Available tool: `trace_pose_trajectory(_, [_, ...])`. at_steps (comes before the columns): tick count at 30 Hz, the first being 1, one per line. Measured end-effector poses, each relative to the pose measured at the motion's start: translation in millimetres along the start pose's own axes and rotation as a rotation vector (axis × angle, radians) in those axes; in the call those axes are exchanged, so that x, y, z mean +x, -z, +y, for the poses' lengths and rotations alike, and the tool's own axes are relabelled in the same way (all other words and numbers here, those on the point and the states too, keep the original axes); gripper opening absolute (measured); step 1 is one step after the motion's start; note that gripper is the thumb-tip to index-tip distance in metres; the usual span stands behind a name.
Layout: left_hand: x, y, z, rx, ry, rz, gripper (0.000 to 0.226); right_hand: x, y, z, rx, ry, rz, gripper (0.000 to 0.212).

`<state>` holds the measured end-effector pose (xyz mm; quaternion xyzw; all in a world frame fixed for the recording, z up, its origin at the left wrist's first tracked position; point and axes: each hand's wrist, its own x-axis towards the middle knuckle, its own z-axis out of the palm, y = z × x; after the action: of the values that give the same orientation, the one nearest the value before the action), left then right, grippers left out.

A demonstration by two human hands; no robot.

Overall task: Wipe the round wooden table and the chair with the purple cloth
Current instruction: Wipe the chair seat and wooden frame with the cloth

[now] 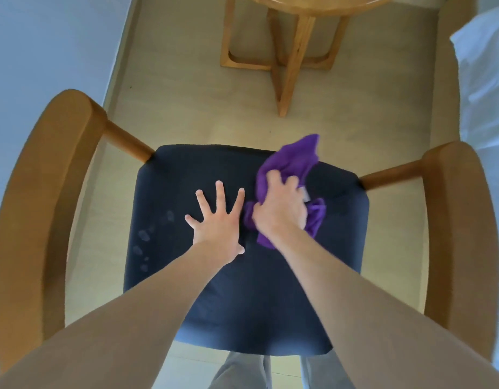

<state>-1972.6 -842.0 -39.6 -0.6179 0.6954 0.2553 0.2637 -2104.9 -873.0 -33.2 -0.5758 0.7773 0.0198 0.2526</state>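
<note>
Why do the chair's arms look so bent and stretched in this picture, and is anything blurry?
Head view: the wide-angle lens bows the wooden armrests outward near the edges and stretches the forearms. Head view: the purple cloth looks slightly smeared at its far tip, while the left hand on the dark seat is fairly sharp. Light is soft, with no glare.

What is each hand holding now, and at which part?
The right hand grips the purple cloth at its bunched middle, on the chair seat. The left hand holds nothing; its fingers are spread.

The head view looks steeply down, close above the chair [242, 276], probably from behind it.
</note>
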Motion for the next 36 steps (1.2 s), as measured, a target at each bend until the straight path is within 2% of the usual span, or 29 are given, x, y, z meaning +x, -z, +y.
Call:
trace_pose_trajectory(3, [-2,1,-3,0.009,-0.010,0.002,0.121,-33,-12,5,-0.142,0.343,-0.119,0.062])
trace_pose_trajectory(5, [-3,2,-5,-0.006,-0.008,-0.005,0.126,-23,3,33,-0.168,0.417,-0.100,0.058])
trace_pose_trajectory(7, [-3,3,-4,-0.004,-0.007,-0.003,0.133,-2,22,73,-0.239,0.282,0.008,0.054])
trace_pose_trajectory(10, [-4,3,-2,0.001,0.001,0.009,0.133,22,49,133,-0.153,-0.164,0.157,0.051])
trace_pose_trajectory(11, [-4,3,-2,0.002,0.006,0.013,0.133,24,50,141,-0.102,-0.257,0.174,0.048])
trace_pose_trajectory(13, [-4,2,-1,0.000,0.012,0.017,0.133,22,41,134,-0.069,-0.328,0.180,0.046])
trace_pose_trajectory(15, [-5,2,1,0.007,0.018,0.020,0.133,9,31,111,-0.035,-0.305,0.180,0.049])
trace_pose_trajectory(18, [-7,5,3,0.025,0.018,0.028,0.130,-30,10,78,-0.130,-0.073,0.129,0.056])
trace_pose_trajectory(21, [-12,3,4,0.044,-0.096,0.076,0.113,-70,-12,74,-0.291,0.426,-0.024,0.062])
trace_pose_trajectory(22, [-16,-1,5,0.075,-0.149,0.098,0.105,-73,-11,83,-0.308,0.550,-0.075,0.063])
trace_pose_trajectory(23, [-20,-7,5,0.096,-0.185,0.109,0.102,-70,-6,95,-0.324,0.598,-0.082,0.061])
trace_pose_trajectory(24, [-25,-13,4,0.103,-0.198,0.099,0.105,-64,1,109,-0.341,0.550,-0.046,0.060])
trace_pose_trajectory(25, [-30,-18,3,0.109,-0.196,0.073,0.112,-55,7,123,-0.334,0.417,0.027,0.061])
trace_pose_trajectory(26, [-34,-24,1,0.121,-0.193,0.040,0.121,-46,14,135,-0.296,0.209,0.088,0.064])
trace_pose_trajectory(28, [-41,-34,-5,0.162,-0.203,-0.002,0.136,-31,29,151,-0.029,-0.263,0.117,0.075])
trace_pose_trajectory(29, [-43,-36,-7,0.189,-0.211,-0.011,0.139,-26,30,154,0.140,-0.435,0.100,0.081])
trace_pose_trajectory(30, [-42,-36,-8,0.210,-0.217,-0.016,0.142,-26,29,153,0.231,-0.511,0.072,0.086])
trace_pose_trajectory(31, [-41,-35,-7,0.224,-0.218,-0.018,0.143,-31,27,148,0.221,-0.504,0.057,0.089])
trace_pose_trajectory(36, [-44,-29,0,0.215,-0.196,-0.057,0.142,-108,-28,108,-0.256,-0.151,0.073,0.099])
